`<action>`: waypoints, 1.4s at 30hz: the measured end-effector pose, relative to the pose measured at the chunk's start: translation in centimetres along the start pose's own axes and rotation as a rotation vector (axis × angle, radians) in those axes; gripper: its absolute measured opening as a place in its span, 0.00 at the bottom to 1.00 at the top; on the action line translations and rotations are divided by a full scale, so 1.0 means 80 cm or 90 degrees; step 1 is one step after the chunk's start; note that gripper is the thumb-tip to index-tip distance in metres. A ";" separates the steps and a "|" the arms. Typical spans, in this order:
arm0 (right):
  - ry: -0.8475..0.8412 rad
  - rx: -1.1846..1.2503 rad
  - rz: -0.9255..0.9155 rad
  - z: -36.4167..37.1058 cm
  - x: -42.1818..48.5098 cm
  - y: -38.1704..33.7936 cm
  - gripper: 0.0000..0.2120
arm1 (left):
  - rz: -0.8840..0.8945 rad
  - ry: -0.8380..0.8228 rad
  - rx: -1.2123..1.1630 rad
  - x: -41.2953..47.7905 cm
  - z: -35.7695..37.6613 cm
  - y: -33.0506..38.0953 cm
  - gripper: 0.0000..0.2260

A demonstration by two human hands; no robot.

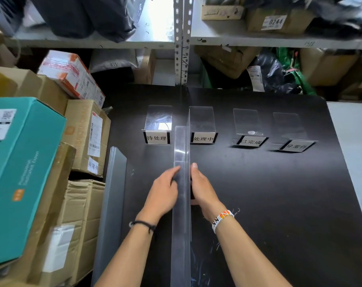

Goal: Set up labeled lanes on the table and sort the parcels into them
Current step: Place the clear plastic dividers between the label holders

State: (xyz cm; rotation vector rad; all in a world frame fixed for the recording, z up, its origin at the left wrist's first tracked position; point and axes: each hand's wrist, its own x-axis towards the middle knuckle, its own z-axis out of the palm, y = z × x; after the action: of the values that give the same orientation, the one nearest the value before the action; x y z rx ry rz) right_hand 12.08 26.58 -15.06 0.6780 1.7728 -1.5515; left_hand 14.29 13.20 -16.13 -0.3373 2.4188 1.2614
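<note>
Seating clear divider (181, 141) upright on the table (269, 204), between 待处理 label (157, 138) and 处理中 label (203, 139). Left hand (163, 195) and right hand (203, 189) press flat on opposite faces, fingers straight. Next: square it, fetch from the spare dividers (113, 183) at the left edge. Parcels (82, 137) are stacked off-table, unsorted.
</note>
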 end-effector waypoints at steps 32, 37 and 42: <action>0.224 -0.154 -0.315 -0.004 -0.056 -0.055 0.19 | 0.116 0.144 -0.026 -0.059 -0.035 0.030 0.21; 0.234 -0.268 -0.482 0.064 -0.101 -0.069 0.16 | 0.174 0.448 0.111 -0.076 -0.113 0.012 0.15; 0.024 -0.360 -0.385 0.147 -0.100 -0.025 0.25 | 0.056 0.404 0.152 -0.079 -0.149 -0.030 0.18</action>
State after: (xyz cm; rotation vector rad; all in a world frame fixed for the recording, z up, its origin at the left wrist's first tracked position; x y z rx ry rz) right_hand 17.42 15.09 -8.32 -0.1234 2.4378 -1.2700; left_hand 18.16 2.20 -8.91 -0.6439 3.1072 0.9814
